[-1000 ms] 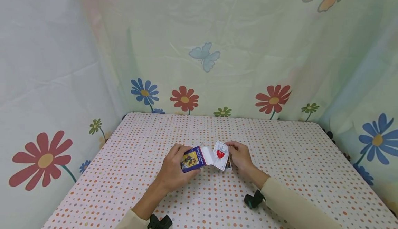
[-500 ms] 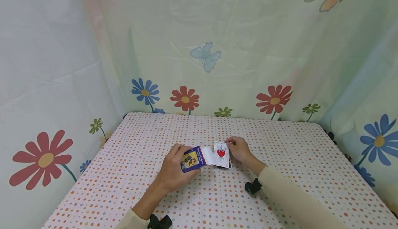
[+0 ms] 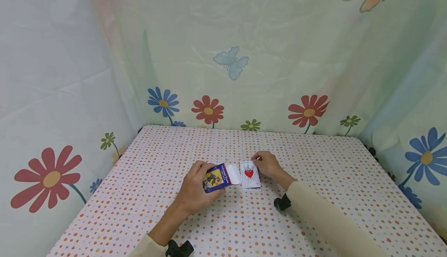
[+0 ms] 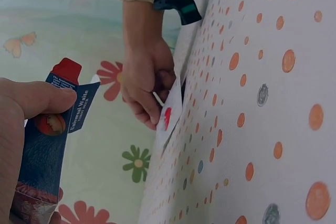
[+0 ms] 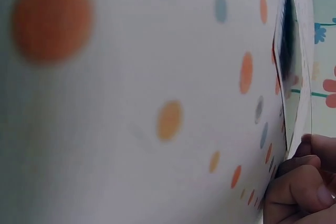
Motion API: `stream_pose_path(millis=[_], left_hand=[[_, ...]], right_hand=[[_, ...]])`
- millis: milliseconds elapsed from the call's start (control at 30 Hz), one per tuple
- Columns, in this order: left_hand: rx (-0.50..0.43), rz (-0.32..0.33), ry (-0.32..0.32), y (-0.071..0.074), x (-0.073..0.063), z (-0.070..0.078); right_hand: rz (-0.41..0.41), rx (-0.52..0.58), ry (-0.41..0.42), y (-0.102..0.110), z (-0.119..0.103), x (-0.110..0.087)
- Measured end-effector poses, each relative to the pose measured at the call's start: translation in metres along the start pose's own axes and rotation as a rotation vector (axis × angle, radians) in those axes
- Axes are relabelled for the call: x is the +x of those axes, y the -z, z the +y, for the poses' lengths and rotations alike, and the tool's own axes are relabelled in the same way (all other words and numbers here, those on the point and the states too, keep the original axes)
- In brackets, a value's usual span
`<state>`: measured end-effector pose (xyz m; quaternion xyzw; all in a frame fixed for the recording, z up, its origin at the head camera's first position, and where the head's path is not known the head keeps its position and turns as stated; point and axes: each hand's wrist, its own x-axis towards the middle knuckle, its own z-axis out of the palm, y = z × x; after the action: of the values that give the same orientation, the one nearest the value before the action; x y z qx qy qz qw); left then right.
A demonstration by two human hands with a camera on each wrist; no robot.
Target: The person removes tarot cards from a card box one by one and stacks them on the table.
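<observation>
1. The left hand grips a blue box, its thumb curled along the near side and its fingers along the far side.
2. The right hand pinches a heart card between thumb and fingertips, close to its far right corner.
3. The box sits tilted in its grip, its printed front with a yellow picture and the words "Universal Waite" turned upward. Whether it touches the table, I cannot tell. A white-lined flap is folded out from its right end and reaches almost to the heart card.
4. The heart card lies face up just right of the flap. Its white face carries a red heart. The right wrist view shows its pinched side raised, with a gap beneath it.
5. A lower card peeks out along the near edge, flat on the spotted cloth; how many lie there, I cannot tell.
6. Beige sleeves cover both forearms, and a black device is fixed at each wrist.
7. The spotted cloth covers the table, its dots orange, grey and blue.
8. Around the table hangs a pale curtain, printed with flowers and butterflies.
</observation>
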<state>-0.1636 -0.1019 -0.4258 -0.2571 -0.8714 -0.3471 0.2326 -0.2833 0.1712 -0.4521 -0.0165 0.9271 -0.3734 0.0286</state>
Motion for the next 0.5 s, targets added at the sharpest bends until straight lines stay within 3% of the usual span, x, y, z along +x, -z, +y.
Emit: stream_pose_path(millis=[200,500], left_hand=[[0.006,-0.009,0.011,0.0007,0.0009,0.0007],[0.001,-0.008,0.008,0.0005,-0.0003,0.0004]], right_hand=[[0.020,-0.085,0.019,-0.0020,-0.0008,-0.0004],[0.017,-0.119,-0.017,-0.0045,0.0017,0.0011]])
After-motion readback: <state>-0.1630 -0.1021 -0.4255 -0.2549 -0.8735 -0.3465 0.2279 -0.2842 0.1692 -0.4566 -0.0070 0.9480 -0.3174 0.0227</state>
